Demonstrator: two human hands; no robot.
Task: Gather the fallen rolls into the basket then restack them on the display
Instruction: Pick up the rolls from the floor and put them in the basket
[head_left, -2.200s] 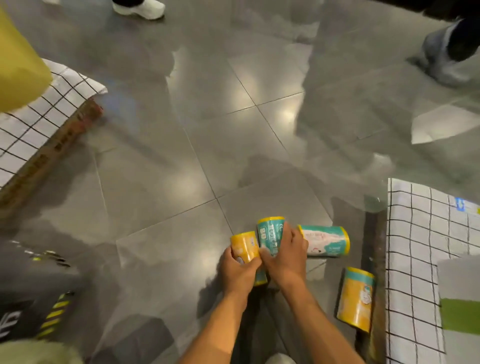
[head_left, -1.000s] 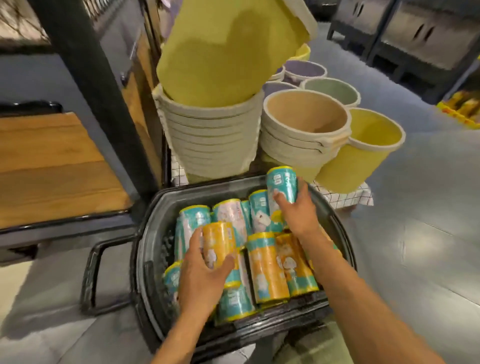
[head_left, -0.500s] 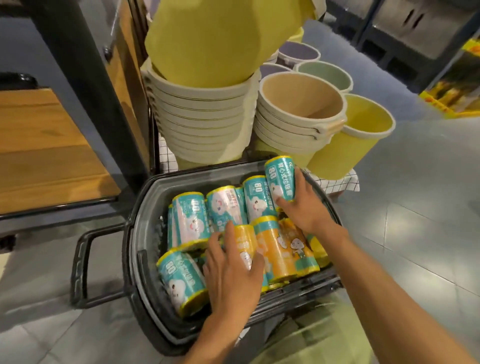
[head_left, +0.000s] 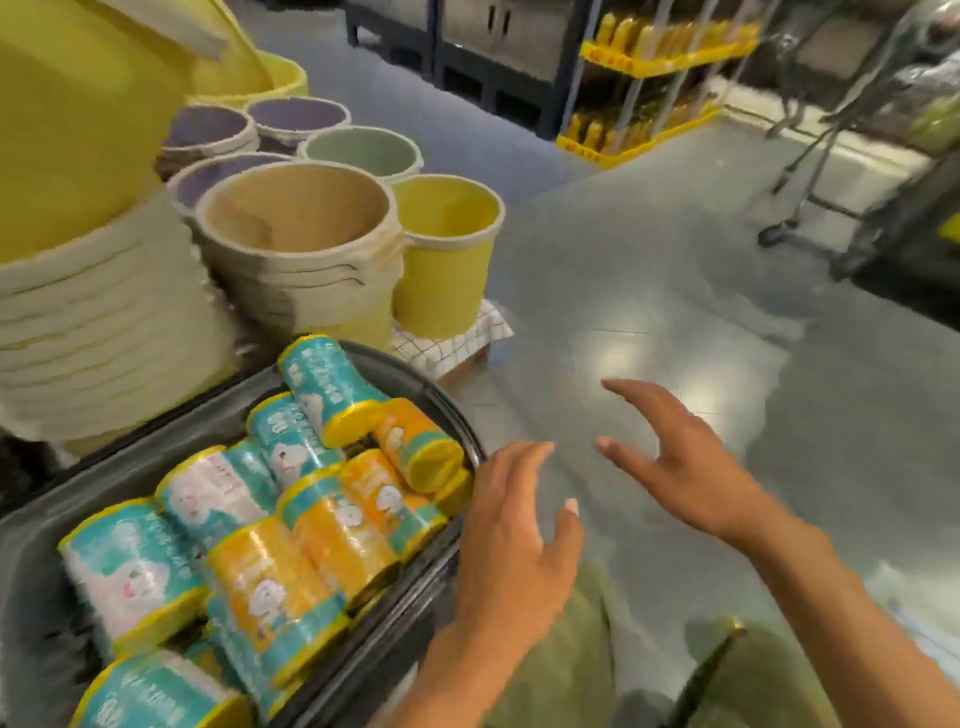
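Leftward, rolls (head_left: 291, 519) in basket (head_left: 156, 452), left hand (head_left: 514, 540) beside rim, right hand (head_left: 691, 462) apart

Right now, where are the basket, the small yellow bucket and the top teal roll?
basket (head_left: 130, 457), head view, grey back wall.
small yellow bucket (head_left: 441, 270), head view, outer side.
top teal roll (head_left: 327, 382), head view, middle of wrapper.

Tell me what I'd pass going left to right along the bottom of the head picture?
First the dark plastic basket holding teal and orange rolls → left hand → right hand.
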